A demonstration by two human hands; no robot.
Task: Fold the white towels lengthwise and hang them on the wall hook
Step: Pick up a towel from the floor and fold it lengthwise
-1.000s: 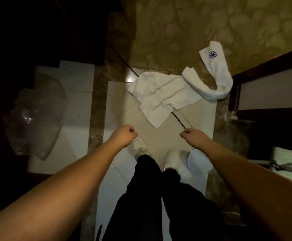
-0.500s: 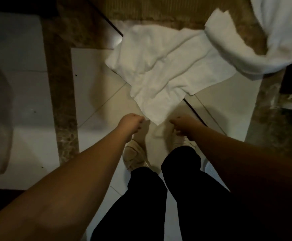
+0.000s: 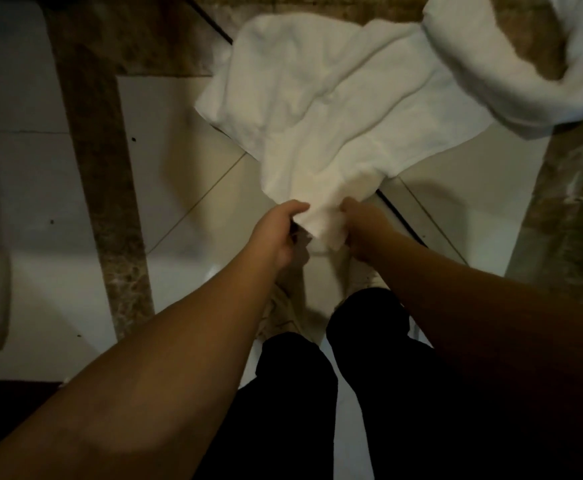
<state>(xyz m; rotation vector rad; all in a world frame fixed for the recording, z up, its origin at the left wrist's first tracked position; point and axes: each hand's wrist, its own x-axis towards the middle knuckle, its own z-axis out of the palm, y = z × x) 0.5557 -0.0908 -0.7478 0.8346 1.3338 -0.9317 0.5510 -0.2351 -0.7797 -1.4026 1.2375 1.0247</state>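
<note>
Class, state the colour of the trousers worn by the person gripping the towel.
Black trousers, seen best in the head view, below both hands.

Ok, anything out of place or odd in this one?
Yes: both white towels lie crumpled on the floor tiles. The left hand and right hand grip the near towel; the far towel lies bunched beyond it.

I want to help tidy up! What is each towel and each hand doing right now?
Flat towel: rumpled on the floor, near corner lifted.
Rolled towel: lying bunched on the floor, untouched.
Left hand: grips the flat towel's corner.
Right hand: grips the same corner.
</note>
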